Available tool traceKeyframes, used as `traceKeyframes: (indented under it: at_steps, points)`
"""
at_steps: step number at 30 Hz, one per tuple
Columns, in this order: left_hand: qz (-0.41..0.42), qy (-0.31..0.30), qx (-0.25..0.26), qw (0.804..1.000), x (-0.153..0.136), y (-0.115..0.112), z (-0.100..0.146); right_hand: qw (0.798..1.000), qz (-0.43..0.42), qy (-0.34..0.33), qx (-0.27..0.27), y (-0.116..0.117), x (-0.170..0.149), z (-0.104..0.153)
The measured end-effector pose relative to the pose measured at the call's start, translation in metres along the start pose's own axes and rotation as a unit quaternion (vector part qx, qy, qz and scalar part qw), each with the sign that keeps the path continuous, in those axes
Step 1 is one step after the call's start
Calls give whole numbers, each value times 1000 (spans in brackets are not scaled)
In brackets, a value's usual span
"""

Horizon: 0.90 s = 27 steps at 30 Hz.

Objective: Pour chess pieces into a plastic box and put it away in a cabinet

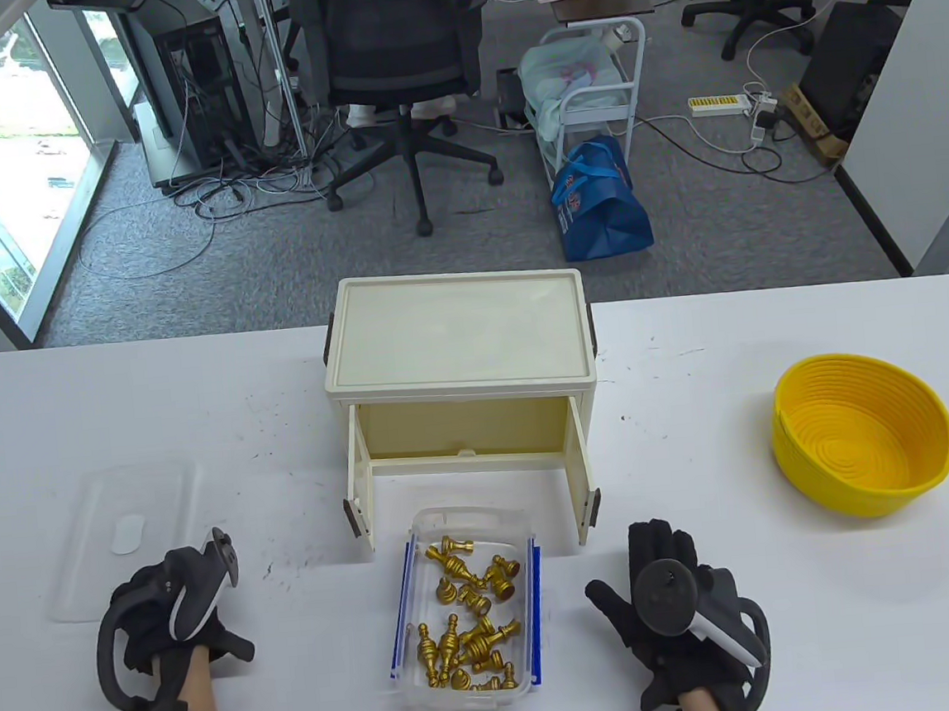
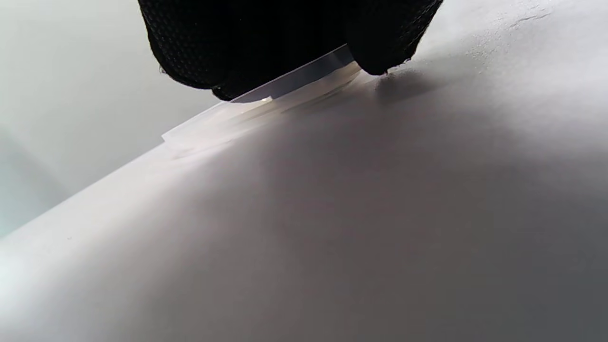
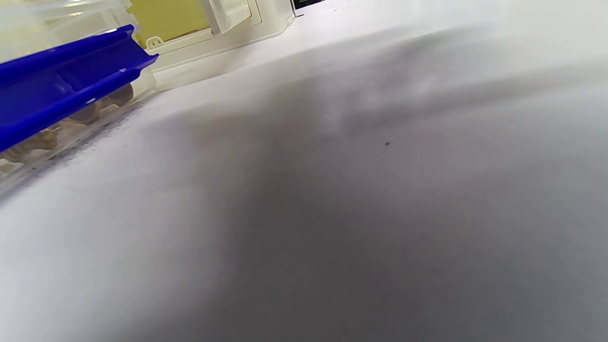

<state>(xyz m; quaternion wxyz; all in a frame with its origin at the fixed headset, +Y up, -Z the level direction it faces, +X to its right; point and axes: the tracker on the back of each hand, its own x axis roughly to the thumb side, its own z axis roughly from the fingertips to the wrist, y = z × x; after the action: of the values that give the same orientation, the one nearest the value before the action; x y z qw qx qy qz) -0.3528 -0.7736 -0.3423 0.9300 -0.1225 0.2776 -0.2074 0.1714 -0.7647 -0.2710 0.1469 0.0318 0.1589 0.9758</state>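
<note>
A yellow woven bowl (image 1: 864,444) sits at the white table's (image 1: 714,625) right, seemingly empty.

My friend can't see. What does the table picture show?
A clear plastic box full of gold chess pieces sits before an open cream cabinet on a white table. Gloved left hand touches the clear lid; right hand lies flat beside the box; a yellow basket stands right.

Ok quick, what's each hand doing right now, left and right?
Left hand: fingers pinching the edge of the clear lid.
Right hand: open, flat on the table, holding nothing.
</note>
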Motion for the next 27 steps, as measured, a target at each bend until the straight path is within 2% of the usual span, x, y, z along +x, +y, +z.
traceKeyframes:
  at_steps: [5, 10, 18, 23, 27]
  points:
    - [9, 22, 8, 1000, 1, 1, 2, 1000, -2, 0, 2, 0, 0, 0]
    - [-5, 13, 38, 999, 1, 5, 2, 1000, -4, -3, 0, 0, -1, 0]
    - [-78, 26, 136, 987, -5, 18, 14, 1000, -1, -6, -2, 1, 0, 0]
    - [-27, 30, 169, 985, -18, 31, 20, 1000, -3, -7, -5, 1, -1, 0]
    - [30, 32, 210, 977, -27, 52, 33, 1000, -4, -7, -6, 1, -1, 0]
